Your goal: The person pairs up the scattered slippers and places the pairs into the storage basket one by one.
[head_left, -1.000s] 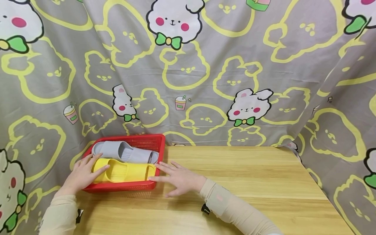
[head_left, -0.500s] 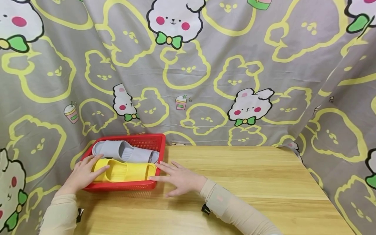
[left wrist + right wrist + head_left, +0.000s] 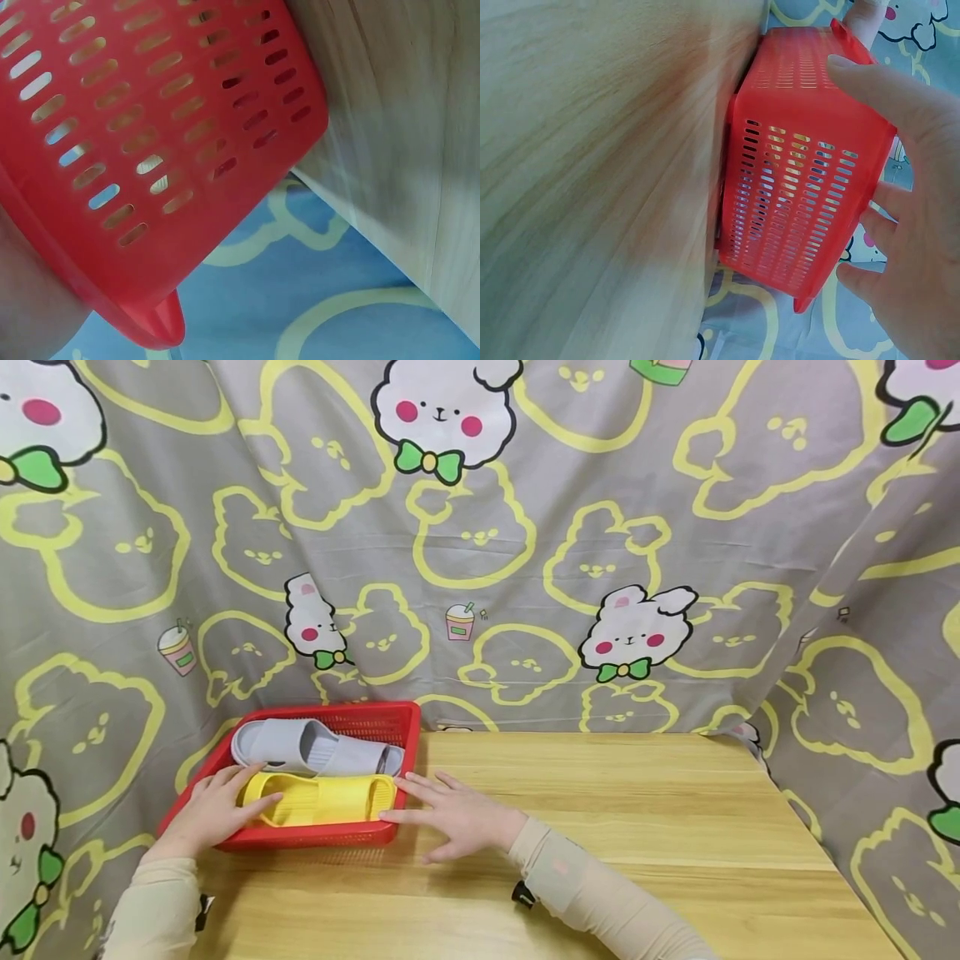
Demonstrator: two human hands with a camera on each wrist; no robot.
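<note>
A red perforated plastic basket [image 3: 415, 727] stands at the left of the table. Grey slide slippers [image 3: 283, 742] lie along its far side, with yellow slide slippers [image 3: 341, 797] in front of them. My left hand [image 3: 213, 806] reaches over the basket's left end, fingers spread on the left part of the yellow slippers, which it partly hides. My right hand [image 3: 461, 814] has its fingers outstretched, their tips at the basket's right rim. In the right wrist view, the thumb lies along the basket's near side and the other fingers are by the rim.
The basket rests on a wooden table [image 3: 600, 827], whose edge shows in the left wrist view. A grey patterned curtain [image 3: 525, 543] hangs behind the table and on both sides.
My left hand has shifted slightly to the right, and more of the basket's left rim shows. The yellow slippers look slightly different at their left end. My right hand is practically still.
</note>
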